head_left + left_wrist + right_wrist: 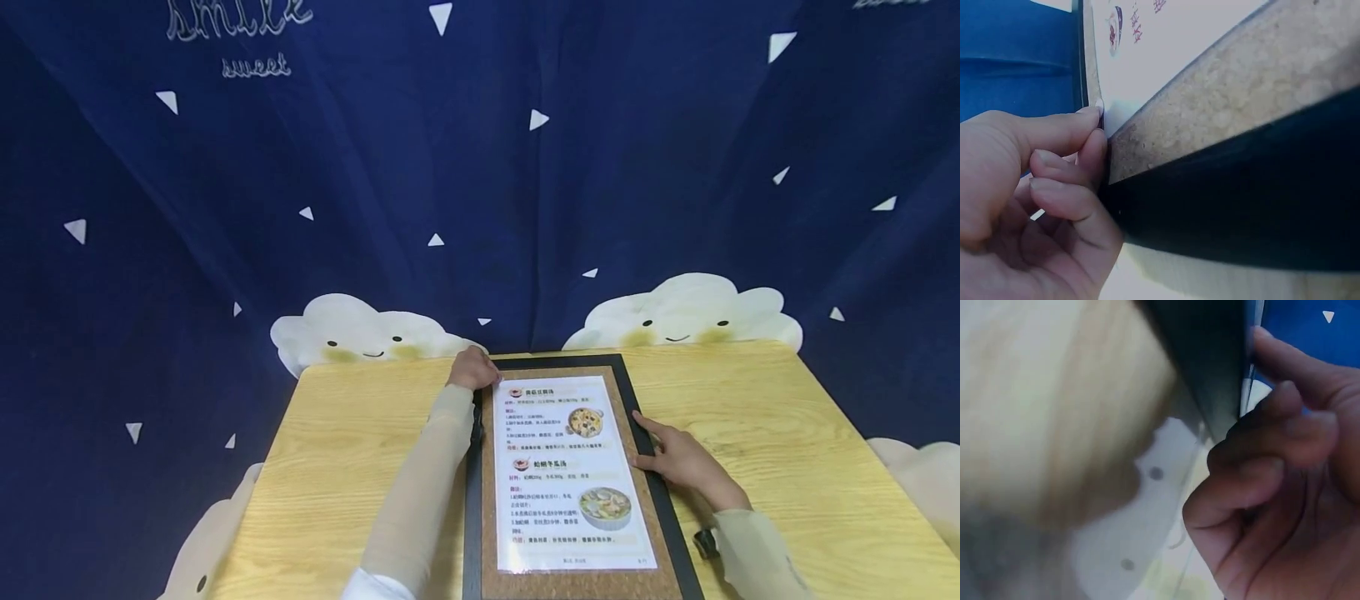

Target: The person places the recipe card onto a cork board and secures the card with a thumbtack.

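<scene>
A cork board (489,500) with a black frame leans or lies on the wooden table. Against its cork is a white printed recipe sheet (555,517) with two soup pictures. At the sheet's upper left corner, my left hand (472,369) pinches a small pale thing, apparently a pushpin (1100,106), between thumb and forefinger; most of it is hidden. The remaining fingers of that hand curl beside the frame. My right hand (686,462) grips the frame's right side (1216,369), thumb at the front and fingers curled at the edge and behind.
The wooden table (360,433) extends on both sides of the board. Behind it hangs a dark blue curtain (360,167) with white triangles and smiling clouds (690,308). A black wrist strap (705,543) sits at the right sleeve.
</scene>
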Demonstrator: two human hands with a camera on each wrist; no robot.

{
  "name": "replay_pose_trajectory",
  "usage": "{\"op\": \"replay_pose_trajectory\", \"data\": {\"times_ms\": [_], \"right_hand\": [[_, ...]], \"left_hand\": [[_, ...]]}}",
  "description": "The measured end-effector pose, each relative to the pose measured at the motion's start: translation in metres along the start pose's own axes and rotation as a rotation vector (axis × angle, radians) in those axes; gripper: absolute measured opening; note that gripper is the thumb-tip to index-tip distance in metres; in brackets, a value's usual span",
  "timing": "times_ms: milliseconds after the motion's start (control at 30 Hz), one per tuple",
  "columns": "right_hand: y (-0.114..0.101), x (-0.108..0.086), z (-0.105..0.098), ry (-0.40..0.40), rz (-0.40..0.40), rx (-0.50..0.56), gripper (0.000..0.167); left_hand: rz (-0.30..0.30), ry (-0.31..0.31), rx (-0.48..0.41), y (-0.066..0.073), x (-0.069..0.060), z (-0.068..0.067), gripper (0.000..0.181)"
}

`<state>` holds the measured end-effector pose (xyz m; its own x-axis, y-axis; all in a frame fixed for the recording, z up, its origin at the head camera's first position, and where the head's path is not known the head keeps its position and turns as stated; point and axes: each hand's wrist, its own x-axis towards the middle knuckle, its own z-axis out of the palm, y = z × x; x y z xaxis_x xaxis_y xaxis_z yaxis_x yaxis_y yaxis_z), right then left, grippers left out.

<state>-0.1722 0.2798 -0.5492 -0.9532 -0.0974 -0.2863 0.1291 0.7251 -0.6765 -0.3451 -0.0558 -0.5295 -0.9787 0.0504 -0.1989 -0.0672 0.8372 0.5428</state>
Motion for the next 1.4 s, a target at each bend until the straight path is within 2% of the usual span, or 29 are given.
{"op": "replay_pose_trajectory", "data": {"times_ms": [233, 333, 433, 533, 633, 733, 867, 1033, 1133, 1267, 1400], "right_hand": [[0.011, -0.002, 0.001, -0.048, 0.017, 0.068, 0.093], [0.014, -0.002, 0.0, -0.052, 0.03, 0.063, 0.093], [0.016, -0.002, 0.0, -0.05, 0.029, 0.049, 0.092], [0.016, -0.001, -0.001, -0.052, 0.025, 0.06, 0.093], [0.017, -0.001, -0.002, -0.031, 0.008, 0.076, 0.092], [0.018, -0.004, -0.004, 0.032, -0.056, 0.038, 0.085], [0.018, -0.007, -0.007, 0.096, -0.111, -0.024, 0.073], [0.018, -0.008, -0.008, 0.078, -0.11, 0.008, 0.072], [0.02, -0.007, -0.008, 0.058, -0.122, 0.035, 0.074], [0.023, -0.006, -0.008, 0.045, -0.125, 0.05, 0.076], [0.023, -0.004, -0.009, 0.04, -0.121, 0.063, 0.077]], "left_hand": [[-0.022, 0.041, -0.027, -0.008, 0.002, 0.001, 0.016], [0.005, 0.051, -0.064, -0.01, -0.002, 0.001, 0.016], [0.077, 0.058, -0.137, -0.013, -0.01, 0.0, 0.014], [0.186, 0.062, -0.236, -0.018, -0.022, -0.006, 0.013], [0.282, 0.059, -0.318, -0.024, -0.041, -0.017, 0.013], [0.336, 0.044, -0.357, -0.033, -0.064, -0.029, 0.013], [0.344, 0.008, -0.371, -0.051, -0.094, -0.04, 0.012], [0.295, -0.035, -0.37, -0.076, -0.121, -0.043, 0.012], [0.274, -0.075, -0.301, -0.089, -0.135, -0.042, 0.011], [0.278, -0.144, -0.195, -0.107, -0.151, -0.037, 0.014], [0.241, -0.191, -0.198, -0.12, -0.166, -0.036, 0.015]]}}
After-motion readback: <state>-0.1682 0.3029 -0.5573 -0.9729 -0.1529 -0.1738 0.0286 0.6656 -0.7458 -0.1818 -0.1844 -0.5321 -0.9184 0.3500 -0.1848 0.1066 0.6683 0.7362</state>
